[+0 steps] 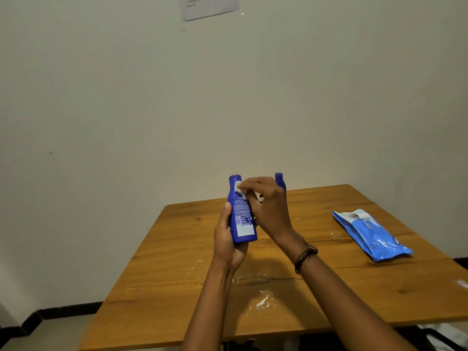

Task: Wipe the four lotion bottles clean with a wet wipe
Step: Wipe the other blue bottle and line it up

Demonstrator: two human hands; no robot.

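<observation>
My left hand (226, 243) grips the lower part of a blue lotion bottle (240, 214), held upright above the wooden table (177, 262) with its printed back label toward me. My right hand (268, 206) pinches a small white wet wipe (239, 190) against the bottle's neck, just under the cap. Behind my right hand, the top of a second blue lotion bottle (279, 179) stands near the table's far edge; its body is hidden. Any other bottles are hidden from view.
A blue pack of wet wipes (372, 236) lies on the right side of the table, flap peeled open. White smears (263, 302) mark the table near its front edge. A wall stands close behind the table, with a paper sheet (209, 6) stuck high on it.
</observation>
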